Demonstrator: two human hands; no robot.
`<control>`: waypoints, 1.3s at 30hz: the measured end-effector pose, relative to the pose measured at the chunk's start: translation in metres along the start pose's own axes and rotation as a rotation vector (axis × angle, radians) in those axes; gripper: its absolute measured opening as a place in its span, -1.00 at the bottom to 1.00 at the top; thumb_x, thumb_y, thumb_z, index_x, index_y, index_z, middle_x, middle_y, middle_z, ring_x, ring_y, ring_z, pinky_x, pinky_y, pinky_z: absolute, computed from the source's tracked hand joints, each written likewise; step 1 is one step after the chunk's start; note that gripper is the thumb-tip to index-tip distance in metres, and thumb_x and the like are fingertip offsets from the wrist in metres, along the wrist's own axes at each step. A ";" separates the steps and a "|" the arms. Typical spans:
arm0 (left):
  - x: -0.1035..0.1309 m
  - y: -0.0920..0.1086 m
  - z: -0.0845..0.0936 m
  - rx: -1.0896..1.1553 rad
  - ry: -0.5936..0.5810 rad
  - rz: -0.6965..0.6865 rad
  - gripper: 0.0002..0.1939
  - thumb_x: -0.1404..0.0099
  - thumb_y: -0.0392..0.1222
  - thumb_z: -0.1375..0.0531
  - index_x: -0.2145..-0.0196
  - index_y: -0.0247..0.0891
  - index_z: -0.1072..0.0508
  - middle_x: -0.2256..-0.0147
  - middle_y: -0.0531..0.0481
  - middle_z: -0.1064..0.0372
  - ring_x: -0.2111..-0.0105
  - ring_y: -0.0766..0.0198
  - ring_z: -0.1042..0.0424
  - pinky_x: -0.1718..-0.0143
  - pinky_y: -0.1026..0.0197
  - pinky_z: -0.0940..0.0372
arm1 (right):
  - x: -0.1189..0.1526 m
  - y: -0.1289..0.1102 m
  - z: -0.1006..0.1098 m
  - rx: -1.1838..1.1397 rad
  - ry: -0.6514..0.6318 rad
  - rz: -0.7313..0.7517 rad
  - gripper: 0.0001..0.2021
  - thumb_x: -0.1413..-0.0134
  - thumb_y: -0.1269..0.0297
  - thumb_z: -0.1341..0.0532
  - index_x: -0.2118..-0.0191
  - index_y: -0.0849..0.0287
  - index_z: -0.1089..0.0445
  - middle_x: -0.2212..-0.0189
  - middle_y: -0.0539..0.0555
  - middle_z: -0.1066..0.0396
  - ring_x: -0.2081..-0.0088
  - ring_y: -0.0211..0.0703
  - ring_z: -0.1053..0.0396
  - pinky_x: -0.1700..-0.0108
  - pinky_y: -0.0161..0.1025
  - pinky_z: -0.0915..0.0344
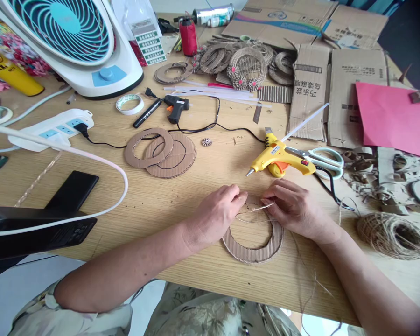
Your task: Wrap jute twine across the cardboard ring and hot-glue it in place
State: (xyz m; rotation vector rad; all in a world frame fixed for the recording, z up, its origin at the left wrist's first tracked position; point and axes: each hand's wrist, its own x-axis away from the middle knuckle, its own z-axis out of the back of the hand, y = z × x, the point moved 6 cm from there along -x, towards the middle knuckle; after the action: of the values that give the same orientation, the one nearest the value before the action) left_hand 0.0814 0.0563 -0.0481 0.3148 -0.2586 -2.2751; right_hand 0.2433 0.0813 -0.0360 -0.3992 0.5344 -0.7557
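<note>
A corrugated cardboard ring (252, 254) lies on the table in front of me, its far side partly covered by my hands. My left hand (220, 212) is closed, thumb and forefinger pinched at the ring's upper left on a thin twine. Opposite it, my right hand (294, 207) pinches the twine (257, 209), whose pale end sticks out toward the left hand. A strand crosses the ring's opening. More twine trails from the right hand down past the table's front edge. Just beyond my hands rests a yellow glue gun (280, 156) with a glue stick in it.
A twine ball (392, 235) sits at the right, near cardboard scraps (371, 177) and scissors (322, 158). A cardboard ring (131, 151) overlaps a disc (185, 161) at centre left. A fan (105, 74), power strip (52, 130) and white cable (122, 186) occupy the left.
</note>
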 end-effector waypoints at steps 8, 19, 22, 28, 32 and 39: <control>-0.003 0.002 0.001 -0.017 -0.048 0.018 -0.64 -0.40 -0.47 -0.04 -0.11 -0.39 -0.37 0.15 -0.12 -0.30 0.14 0.17 -0.38 0.04 0.12 -0.42 | 0.002 0.002 -0.001 -0.017 -0.004 0.003 -0.93 -0.21 0.45 -0.20 0.27 0.15 -0.31 0.41 0.01 -0.25 0.35 -0.23 -0.23 0.30 -0.25 -0.20; -0.006 0.004 -0.001 -0.084 -0.128 0.019 -0.61 -0.36 -0.45 -0.11 -0.12 -0.36 -0.36 0.15 -0.11 -0.28 0.14 0.12 -0.36 0.08 0.12 -0.40 | 0.001 0.001 -0.001 -0.011 -0.008 0.019 -0.92 -0.19 0.47 -0.19 0.27 0.15 -0.32 0.39 0.02 -0.29 0.34 -0.22 -0.25 0.29 -0.25 -0.22; -0.007 0.005 -0.001 -0.094 -0.144 0.017 -0.62 -0.36 -0.44 -0.10 -0.12 -0.35 -0.35 0.15 -0.11 -0.27 0.14 0.12 -0.35 0.09 0.13 -0.39 | 0.001 0.000 -0.001 -0.009 -0.008 0.026 -0.92 -0.19 0.47 -0.18 0.28 0.15 -0.32 0.40 0.02 -0.29 0.35 -0.23 -0.24 0.30 -0.26 -0.22; -0.008 0.007 0.001 -0.094 -0.166 0.034 -0.67 -0.42 -0.40 -0.04 -0.10 -0.31 -0.36 0.16 -0.11 -0.26 0.14 0.13 -0.35 0.09 0.13 -0.38 | -0.001 -0.001 0.000 0.000 -0.011 0.025 -0.94 -0.21 0.44 -0.18 0.29 0.15 -0.32 0.42 0.03 -0.28 0.37 -0.22 -0.23 0.32 -0.25 -0.20; -0.008 0.008 0.001 -0.124 -0.176 0.028 -0.66 -0.41 -0.42 -0.04 -0.10 -0.30 -0.37 0.16 -0.10 -0.26 0.16 0.12 -0.35 0.12 0.11 -0.40 | -0.002 -0.003 0.001 0.007 -0.007 0.030 -0.93 -0.22 0.43 -0.18 0.31 0.15 -0.33 0.44 0.03 -0.27 0.39 -0.22 -0.23 0.34 -0.25 -0.20; -0.005 0.004 -0.002 -0.139 -0.105 -0.010 -0.69 -0.44 -0.40 -0.03 -0.10 -0.40 -0.33 0.10 -0.15 -0.30 0.11 0.12 -0.34 0.06 0.09 -0.39 | 0.000 0.000 0.002 -0.022 -0.018 0.057 -0.93 -0.19 0.44 -0.19 0.23 0.14 -0.38 0.38 0.06 -0.34 0.35 -0.19 -0.30 0.32 -0.24 -0.24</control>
State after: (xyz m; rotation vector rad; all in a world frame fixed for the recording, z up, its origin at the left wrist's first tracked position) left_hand 0.0883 0.0572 -0.0480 0.1254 -0.1518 -2.3088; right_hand 0.2442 0.0812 -0.0346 -0.4094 0.5359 -0.6916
